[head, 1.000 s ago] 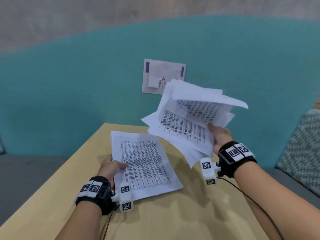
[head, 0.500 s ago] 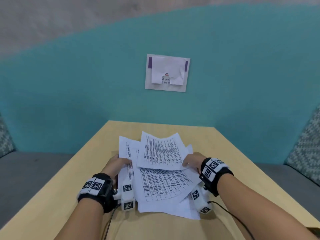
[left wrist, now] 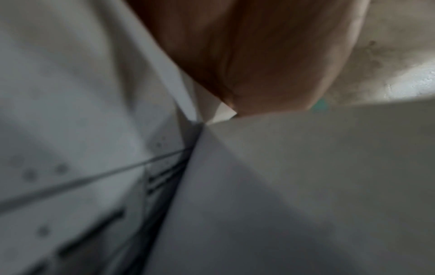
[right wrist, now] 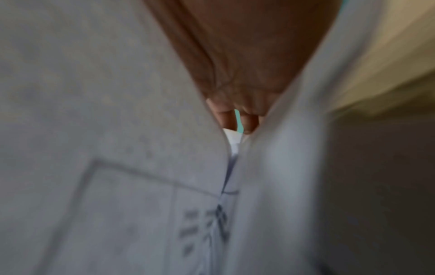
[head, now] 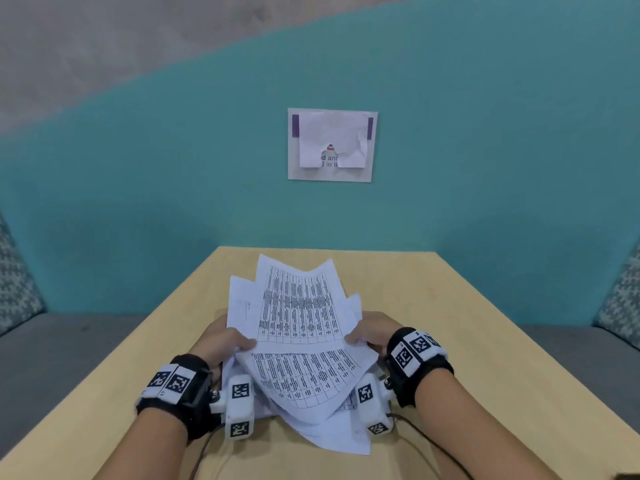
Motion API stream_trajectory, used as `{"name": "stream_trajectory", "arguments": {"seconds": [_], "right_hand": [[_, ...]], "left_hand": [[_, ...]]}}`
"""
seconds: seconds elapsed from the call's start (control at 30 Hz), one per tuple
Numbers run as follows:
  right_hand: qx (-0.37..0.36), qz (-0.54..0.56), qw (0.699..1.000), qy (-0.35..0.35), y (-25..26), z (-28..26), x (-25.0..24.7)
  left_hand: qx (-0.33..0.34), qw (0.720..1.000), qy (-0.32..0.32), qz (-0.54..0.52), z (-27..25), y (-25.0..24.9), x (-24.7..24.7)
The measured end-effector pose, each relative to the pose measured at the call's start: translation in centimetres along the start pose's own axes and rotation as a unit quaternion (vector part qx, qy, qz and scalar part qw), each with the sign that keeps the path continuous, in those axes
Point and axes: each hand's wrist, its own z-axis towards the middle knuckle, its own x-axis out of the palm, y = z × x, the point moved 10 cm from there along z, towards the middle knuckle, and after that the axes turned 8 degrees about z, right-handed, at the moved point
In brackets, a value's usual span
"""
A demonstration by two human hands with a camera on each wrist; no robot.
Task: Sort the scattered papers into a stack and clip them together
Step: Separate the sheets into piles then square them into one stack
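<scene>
A loose, uneven bundle of white papers (head: 298, 320) printed with tables is held between both hands above the near part of the wooden table (head: 433, 306). My left hand (head: 225, 341) grips the bundle's left edge, thumb on top. My right hand (head: 370, 332) grips the right edge the same way. The upper sheets tilt up and away, the lower ones (head: 311, 382) sag toward me. Both wrist views are blurred: the papers (left wrist: 282, 186) fill the left one under my palm (left wrist: 259, 55), and the papers (right wrist: 117, 130) flank my fingers (right wrist: 249, 124) in the right one. No clip is in view.
A teal wall (head: 138, 168) rises behind the table with a paper notice (head: 332, 145) fixed to it. Grey bench seats (head: 69, 351) with patterned cushions (head: 17, 278) flank the table on both sides. Cables (head: 415, 424) trail from the wrist cameras.
My right hand brought its raised sheets down onto the sheets by my left hand. Both hands then closed on the sides and lifted the merged bundle, tilting it up.
</scene>
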Motion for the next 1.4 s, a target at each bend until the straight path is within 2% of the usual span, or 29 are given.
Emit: {"name": "stream_trajectory", "arguments": {"seconds": [0.1, 0.23, 0.33, 0.47, 0.6, 0.73, 0.83, 1.07, 1.27, 1.4], "right_hand": [[-0.012, 0.116, 0.993, 0.016, -0.6, 0.2, -0.5], [-0.047, 0.285, 0.957, 0.034, -0.4, -0.6, -0.8], [-0.082, 0.363, 0.925, 0.069, 0.8, -1.8, -0.9], [-0.136, 0.399, 0.901, 0.097, 3.6, -3.3, -2.3], [-0.224, 0.385, 0.895, -0.014, 6.8, -5.3, -6.5], [-0.329, 0.353, 0.864, -0.144, 10.0, -8.8, -9.9], [-0.373, 0.323, 0.847, -0.198, 11.1, -10.7, -10.7], [-0.377, 0.288, 0.840, -0.263, 10.8, -11.1, -9.9], [-0.309, 0.304, 0.875, -0.217, 9.2, -8.0, -7.2], [-0.283, 0.306, 0.886, -0.205, 8.3, -6.9, -6.5]], "left_hand": [[0.005, 1.000, -0.009, -0.026, -0.7, -0.6, -0.3], [0.041, 0.999, -0.016, -0.021, -2.2, -4.1, -0.9], [0.087, 0.996, -0.006, 0.005, -3.9, -8.1, -0.4], [0.142, 0.988, -0.041, 0.041, -6.1, -12.3, 0.6], [0.199, 0.974, -0.091, 0.052, -7.0, -15.3, 1.3], [0.276, 0.948, -0.155, 0.002, -7.6, -18.1, 2.0], [0.308, 0.934, -0.181, -0.003, -7.7, -18.5, 2.0], [0.309, 0.925, -0.218, -0.029, -7.1, -17.5, 1.3], [0.253, 0.948, -0.191, -0.036, -5.8, -15.5, 2.4], [0.217, 0.958, -0.183, -0.047, -4.9, -13.9, 2.4]]}}
